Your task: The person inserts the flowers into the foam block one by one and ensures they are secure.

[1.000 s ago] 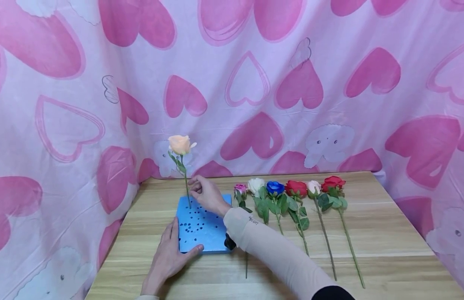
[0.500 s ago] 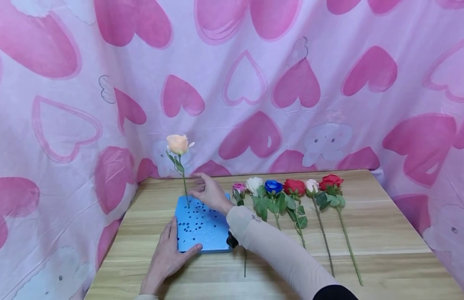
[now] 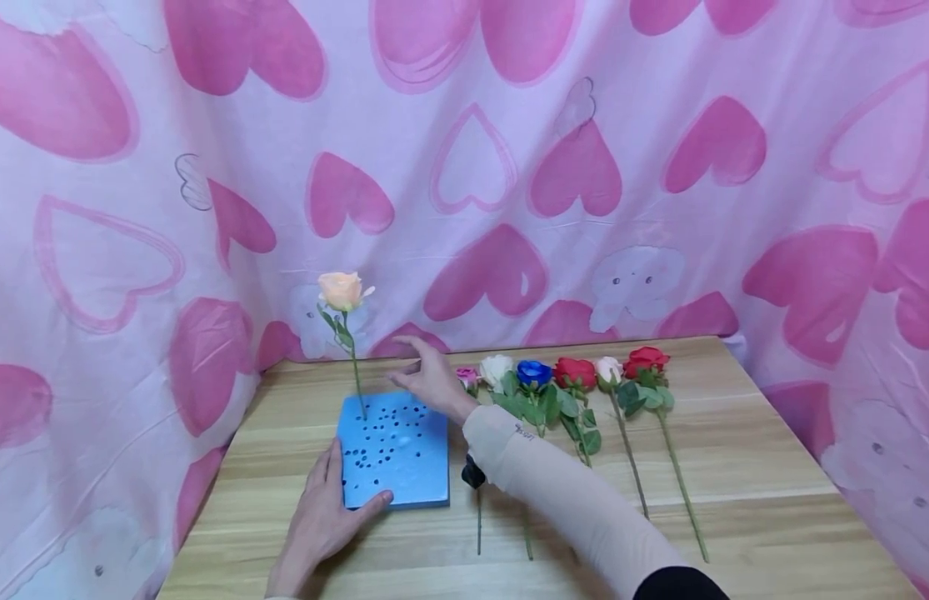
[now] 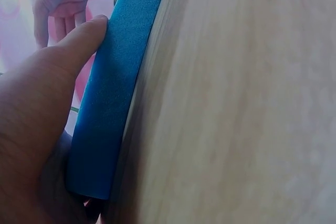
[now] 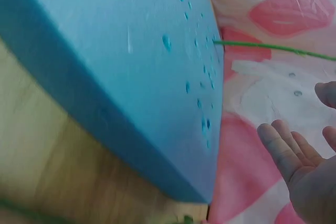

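Observation:
A blue foam block (image 3: pixel 427 477), dotted with holes, lies on the wooden table. One peach rose (image 3: pixel 341 291) stands upright, its green stem (image 5: pixel 262 46) stuck in the block's far left part. My left hand (image 3: pixel 319 510) holds the block's near left corner, fingers along the left side and thumb at the front edge; in the left wrist view the thumb (image 4: pixel 84 38) rests on that edge. My right hand (image 3: pixel 434 382) hovers over the far right corner, fingers spread apart, with a gap between it and the stem. Nothing is in this hand.
Right of the block lie a small pink rose (image 3: pixel 467 377), a white rose (image 3: pixel 496 370), a blue rose (image 3: pixel 534 372), red roses (image 3: pixel 646 359) and a pale pink rose (image 3: pixel 608 372), stems toward the person. My right forearm crosses some stems. A heart-patterned curtain (image 3: pixel 486 275) hangs behind.
My right hand has let go of the peach rose's stem and drawn away to the right, its fingers opening. The rose stays upright; my left hand keeps its place on the block.

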The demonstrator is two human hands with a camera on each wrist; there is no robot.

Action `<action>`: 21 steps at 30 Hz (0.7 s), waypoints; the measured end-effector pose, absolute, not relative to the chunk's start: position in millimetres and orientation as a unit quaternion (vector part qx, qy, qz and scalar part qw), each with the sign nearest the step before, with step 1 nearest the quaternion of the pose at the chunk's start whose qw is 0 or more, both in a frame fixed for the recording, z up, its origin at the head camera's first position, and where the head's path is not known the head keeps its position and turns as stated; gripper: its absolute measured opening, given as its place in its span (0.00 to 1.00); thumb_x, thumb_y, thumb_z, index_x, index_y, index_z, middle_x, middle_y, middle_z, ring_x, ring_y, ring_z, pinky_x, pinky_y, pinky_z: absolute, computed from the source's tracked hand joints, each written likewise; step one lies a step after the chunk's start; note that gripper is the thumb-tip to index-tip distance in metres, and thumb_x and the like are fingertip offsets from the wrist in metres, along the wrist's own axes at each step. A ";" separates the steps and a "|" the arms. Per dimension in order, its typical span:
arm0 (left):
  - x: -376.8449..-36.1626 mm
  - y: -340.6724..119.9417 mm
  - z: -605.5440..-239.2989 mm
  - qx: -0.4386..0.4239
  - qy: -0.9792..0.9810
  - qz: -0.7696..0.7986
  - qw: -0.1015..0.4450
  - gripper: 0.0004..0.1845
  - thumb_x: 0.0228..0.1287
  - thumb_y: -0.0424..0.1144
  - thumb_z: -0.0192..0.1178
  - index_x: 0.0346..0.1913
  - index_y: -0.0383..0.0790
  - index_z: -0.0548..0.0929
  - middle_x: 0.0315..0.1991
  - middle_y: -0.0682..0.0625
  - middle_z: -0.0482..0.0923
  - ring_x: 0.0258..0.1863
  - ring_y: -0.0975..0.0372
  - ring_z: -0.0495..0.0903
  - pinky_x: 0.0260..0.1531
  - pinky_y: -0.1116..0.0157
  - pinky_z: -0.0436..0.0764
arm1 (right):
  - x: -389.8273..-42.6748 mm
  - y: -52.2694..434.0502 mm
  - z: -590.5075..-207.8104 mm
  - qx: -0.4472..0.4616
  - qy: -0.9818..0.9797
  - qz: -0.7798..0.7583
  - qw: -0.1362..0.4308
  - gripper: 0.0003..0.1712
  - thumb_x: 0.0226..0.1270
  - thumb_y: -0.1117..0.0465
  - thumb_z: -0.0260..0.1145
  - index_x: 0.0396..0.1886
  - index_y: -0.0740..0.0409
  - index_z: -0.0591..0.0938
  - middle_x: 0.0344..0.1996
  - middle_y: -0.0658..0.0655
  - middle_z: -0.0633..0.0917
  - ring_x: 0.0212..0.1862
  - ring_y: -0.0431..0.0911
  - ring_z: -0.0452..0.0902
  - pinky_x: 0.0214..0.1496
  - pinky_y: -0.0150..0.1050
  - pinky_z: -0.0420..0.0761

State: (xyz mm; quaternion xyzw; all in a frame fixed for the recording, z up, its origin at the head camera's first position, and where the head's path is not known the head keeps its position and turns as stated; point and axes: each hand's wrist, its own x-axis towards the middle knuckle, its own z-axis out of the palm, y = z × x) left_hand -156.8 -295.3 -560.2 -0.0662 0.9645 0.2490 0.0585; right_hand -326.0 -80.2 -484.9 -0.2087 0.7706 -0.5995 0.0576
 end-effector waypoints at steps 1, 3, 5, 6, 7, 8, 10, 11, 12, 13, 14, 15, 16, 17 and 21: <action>-156.5 -295.3 -560.4 -0.065 0.965 0.247 0.058 0.81 0.58 0.88 0.62 0.91 0.34 0.34 0.89 0.25 0.40 0.87 0.29 0.48 0.83 0.30 0.56 | -327.2 -76.1 -484.0 -0.209 0.769 -0.602 0.056 0.39 0.76 0.61 0.79 0.81 0.35 0.76 0.74 0.54 0.80 0.51 0.46 0.90 0.48 0.45 0.94; -156.1 -295.5 -560.8 -0.061 0.966 0.245 0.055 0.80 0.59 0.88 0.61 0.91 0.34 0.35 0.89 0.25 0.40 0.87 0.29 0.48 0.83 0.30 0.56 | -330.5 -67.3 -483.2 -0.213 0.767 -0.603 0.052 0.39 0.77 0.62 0.78 0.82 0.38 0.75 0.74 0.56 0.80 0.56 0.49 0.89 0.51 0.43 0.94; -155.3 -296.1 -560.7 -0.058 0.966 0.245 0.052 0.80 0.60 0.87 0.61 0.91 0.34 0.35 0.89 0.25 0.40 0.87 0.29 0.48 0.83 0.30 0.56 | -333.1 -58.0 -481.7 -0.213 0.773 -0.596 0.044 0.39 0.77 0.60 0.78 0.83 0.39 0.75 0.75 0.55 0.80 0.60 0.50 0.88 0.54 0.40 0.92; -155.1 -296.2 -560.5 -0.056 0.967 0.244 0.052 0.79 0.60 0.87 0.61 0.91 0.34 0.35 0.89 0.25 0.40 0.87 0.29 0.48 0.83 0.30 0.56 | -334.1 -53.1 -480.9 -0.211 0.775 -0.594 0.041 0.39 0.78 0.59 0.77 0.83 0.40 0.74 0.74 0.54 0.82 0.62 0.50 0.87 0.55 0.40 0.92; -154.6 -296.5 -560.1 -0.055 0.967 0.244 0.051 0.79 0.61 0.87 0.61 0.91 0.34 0.35 0.89 0.25 0.40 0.87 0.29 0.48 0.83 0.30 0.56 | -334.7 -48.1 -479.8 -0.210 0.779 -0.590 0.037 0.38 0.79 0.58 0.77 0.83 0.41 0.74 0.72 0.53 0.83 0.62 0.50 0.87 0.55 0.40 0.92; -154.2 -296.8 -559.9 -0.054 0.967 0.244 0.051 0.79 0.61 0.87 0.61 0.91 0.34 0.34 0.89 0.25 0.40 0.87 0.29 0.48 0.83 0.31 0.56 | -335.5 -43.3 -478.6 -0.210 0.782 -0.586 0.033 0.38 0.79 0.56 0.77 0.83 0.41 0.74 0.71 0.52 0.83 0.63 0.49 0.87 0.56 0.40 0.92; -153.2 -297.4 -558.8 -0.053 0.967 0.244 0.051 0.79 0.61 0.87 0.61 0.91 0.34 0.34 0.89 0.25 0.39 0.87 0.30 0.48 0.83 0.31 0.56 | -336.2 -33.9 -475.1 -0.206 0.783 -0.587 0.030 0.38 0.79 0.54 0.77 0.84 0.40 0.74 0.71 0.51 0.84 0.62 0.48 0.87 0.56 0.43 0.92; -152.8 -297.6 -558.4 -0.054 0.967 0.243 0.051 0.79 0.62 0.87 0.60 0.91 0.34 0.34 0.89 0.25 0.39 0.87 0.29 0.47 0.83 0.31 0.55 | -336.4 -29.3 -473.3 -0.204 0.781 -0.589 0.031 0.38 0.79 0.53 0.76 0.84 0.40 0.74 0.71 0.51 0.84 0.62 0.48 0.87 0.54 0.45 0.93; -152.5 -297.7 -557.9 -0.054 0.967 0.242 0.051 0.79 0.62 0.87 0.60 0.91 0.33 0.33 0.89 0.25 0.39 0.87 0.29 0.47 0.83 0.30 0.55 | -337.0 -24.7 -471.9 -0.205 0.778 -0.593 0.030 0.38 0.80 0.53 0.76 0.84 0.40 0.73 0.72 0.54 0.83 0.62 0.49 0.87 0.54 0.46 0.93; -152.1 -297.9 -557.7 -0.055 0.968 0.241 0.051 0.79 0.62 0.87 0.60 0.91 0.33 0.33 0.89 0.25 0.39 0.87 0.29 0.47 0.83 0.31 0.55 | -337.6 -20.1 -470.5 -0.206 0.776 -0.595 0.031 0.38 0.80 0.54 0.76 0.84 0.41 0.73 0.72 0.56 0.83 0.62 0.49 0.87 0.53 0.46 0.93; -152.0 -297.8 -557.3 -0.056 0.968 0.239 0.053 0.79 0.62 0.87 0.60 0.91 0.33 0.33 0.89 0.25 0.39 0.87 0.29 0.47 0.83 0.30 0.55 | -338.5 -15.4 -469.1 -0.207 0.775 -0.596 0.031 0.38 0.80 0.55 0.76 0.85 0.41 0.73 0.73 0.58 0.82 0.62 0.50 0.87 0.53 0.46 0.93; -152.0 -297.6 -556.9 -0.056 0.968 0.240 0.053 0.79 0.62 0.86 0.60 0.91 0.33 0.33 0.89 0.24 0.39 0.87 0.29 0.47 0.83 0.30 0.54 | -339.3 -10.5 -467.5 -0.207 0.774 -0.597 0.031 0.39 0.80 0.56 0.76 0.85 0.42 0.72 0.74 0.59 0.82 0.62 0.51 0.87 0.53 0.46 0.94; -152.2 -297.3 -556.9 -0.056 0.968 0.240 0.055 0.79 0.62 0.86 0.60 0.91 0.33 0.33 0.89 0.24 0.39 0.87 0.29 0.47 0.83 0.30 0.54 | -340.1 -5.6 -465.9 -0.206 0.775 -0.597 0.030 0.39 0.80 0.57 0.75 0.85 0.42 0.72 0.74 0.60 0.81 0.62 0.52 0.87 0.53 0.45 0.93; -152.6 -296.9 -556.9 -0.056 0.968 0.240 0.056 0.79 0.62 0.86 0.60 0.91 0.33 0.33 0.89 0.24 0.39 0.87 0.29 0.47 0.83 0.30 0.54 | -341.1 -0.7 -464.3 -0.205 0.778 -0.594 0.026 0.39 0.80 0.58 0.75 0.85 0.42 0.71 0.74 0.61 0.81 0.62 0.52 0.88 0.53 0.44 0.93; -153.6 -297.3 -556.5 -0.051 0.967 0.242 0.059 0.79 0.62 0.86 0.60 0.90 0.32 0.32 0.89 0.24 0.38 0.86 0.28 0.46 0.82 0.30 0.54 | -345.8 18.8 -456.4 -0.197 0.786 -0.586 -0.002 0.40 0.79 0.61 0.76 0.85 0.43 0.72 0.72 0.59 0.83 0.60 0.54 0.89 0.56 0.46 0.93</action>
